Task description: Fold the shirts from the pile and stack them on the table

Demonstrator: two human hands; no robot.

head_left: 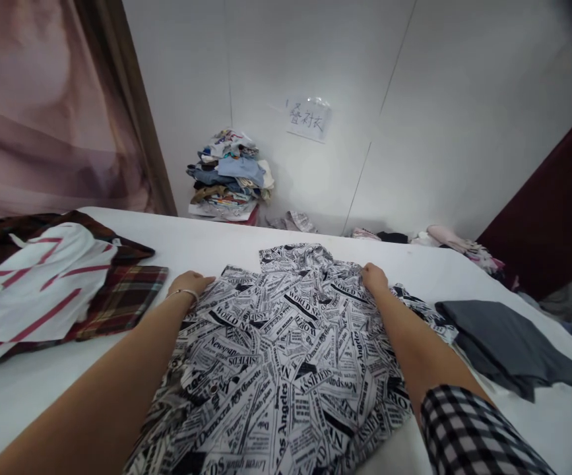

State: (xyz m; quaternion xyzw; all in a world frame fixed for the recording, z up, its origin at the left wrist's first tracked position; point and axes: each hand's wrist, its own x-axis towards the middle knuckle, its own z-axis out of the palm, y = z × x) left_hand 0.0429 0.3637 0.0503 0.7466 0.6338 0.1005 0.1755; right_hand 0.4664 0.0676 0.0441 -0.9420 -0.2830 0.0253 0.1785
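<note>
A white shirt (286, 356) with black newspaper print lies spread in front of me, its collar (298, 257) toward the far side. My left hand (190, 284) is at the shirt's left shoulder edge, fingers closed on the cloth, with the thumb hidden. On the opposite side, my right hand (375, 280) pinches the fabric near the right shoulder. One printed sleeve (421, 310) sticks out to the right beyond my right forearm. The shirt's lower left part is rumpled and partly behind my left forearm.
On the left, a white garment with red stripes (68, 264) lies over plaid clothes (130, 297). Folded dark grey cloth (508, 340) rests at right on the white table (201, 241). Beyond the far edge stand a tall clothes pile (231, 171) and other garments (464, 244).
</note>
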